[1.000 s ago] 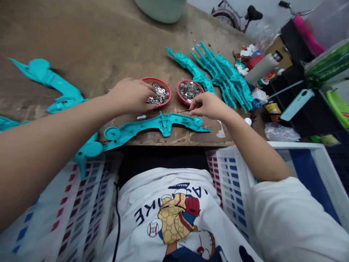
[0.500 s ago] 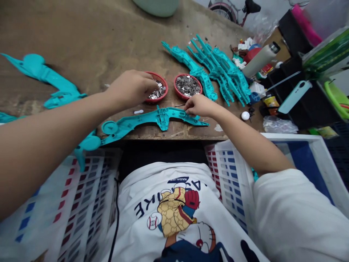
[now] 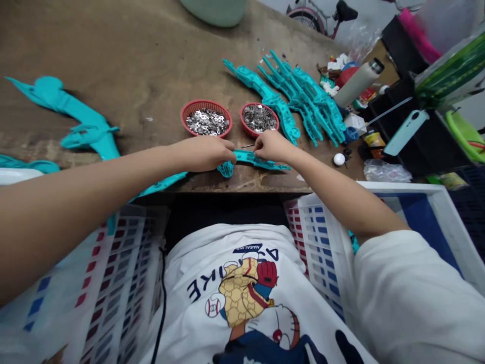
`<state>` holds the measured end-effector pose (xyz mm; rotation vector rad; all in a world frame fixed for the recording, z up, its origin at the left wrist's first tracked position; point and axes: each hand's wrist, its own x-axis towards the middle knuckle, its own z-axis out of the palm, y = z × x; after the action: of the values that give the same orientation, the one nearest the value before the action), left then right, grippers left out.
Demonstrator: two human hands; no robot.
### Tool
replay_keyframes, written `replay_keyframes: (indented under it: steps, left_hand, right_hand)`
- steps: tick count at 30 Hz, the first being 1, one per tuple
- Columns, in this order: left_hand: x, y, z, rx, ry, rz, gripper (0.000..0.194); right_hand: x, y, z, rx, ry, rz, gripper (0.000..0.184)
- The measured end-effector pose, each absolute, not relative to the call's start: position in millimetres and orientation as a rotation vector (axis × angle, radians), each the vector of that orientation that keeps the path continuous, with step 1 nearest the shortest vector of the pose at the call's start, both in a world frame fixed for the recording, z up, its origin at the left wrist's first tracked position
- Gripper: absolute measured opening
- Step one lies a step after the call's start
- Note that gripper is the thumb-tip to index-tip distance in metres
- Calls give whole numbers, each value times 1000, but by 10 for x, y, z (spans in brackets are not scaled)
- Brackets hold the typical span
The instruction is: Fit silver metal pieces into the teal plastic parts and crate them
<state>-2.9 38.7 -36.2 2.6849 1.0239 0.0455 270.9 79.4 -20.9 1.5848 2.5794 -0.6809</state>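
Note:
My left hand [image 3: 204, 154] is curled over the middle of a long teal plastic moulded part [image 3: 261, 162], and its fingers hide the part's centre. My right hand [image 3: 273, 146] pinches close beside it, at the same part. A thin metal pin [image 3: 247, 145] sticks out from my right fingertips. Just above my hands stand two small red plastic baskets, the left one [image 3: 206, 103] holding shiny silver metal bits and the right one [image 3: 242, 121] holding darker grey ones. Neither hand touches them.
A heap of teal parts [image 3: 303, 96] lies on the wooden workbench [image 3: 125, 55] beyond the baskets, with another teal part [image 3: 64, 103] at the left. A steel bottle [image 3: 358, 83], a white ball [image 3: 339, 159] and clutter stand at the right. A white crate [image 3: 322, 237] sits below the bench edge.
My left hand has come out of the left basket and down onto the teal part. My right hand has moved slightly left, so both hands now meet on the part.

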Motion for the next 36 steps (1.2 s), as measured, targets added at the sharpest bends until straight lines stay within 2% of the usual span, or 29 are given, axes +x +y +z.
replay_keyframes:
  steps: [3, 7, 13, 16, 21, 24, 28, 36]
  left_hand:
    - [-1, 379, -312, 2704, 930, -126, 48]
    - [-14, 388, -309, 2699, 948, -87, 47]
    - [-53, 440, -372, 2487, 995, 425, 37]
    - [15, 412, -360, 2185, 1054, 767, 27]
    - [195, 254, -269, 1744, 1156, 1190, 26]
    - [258, 172, -234, 1607, 1189, 1299, 26]
    - [302, 141, -247, 1536, 1214, 1349, 27]
    - [317, 183, -283, 1542, 1196, 1288, 24]
  right_hand:
    - [2635, 744, -184, 1564, 2626, -538, 23]
    - [2580, 707, -195, 1499, 2658, -420, 28]
    - [2651, 794, -184, 1434, 2661, -554, 14]
    - [2668, 815, -130, 1506, 2790, -857, 15]
    - [2585, 722, -35, 1400, 2701, -1943, 37]
    - [2555, 683, -23, 1341, 2605, -2319, 48]
    - [2548, 667, -32, 1377, 2481, -2454, 54]
    - [2496, 656, -33, 1466, 2457, -2414, 56]
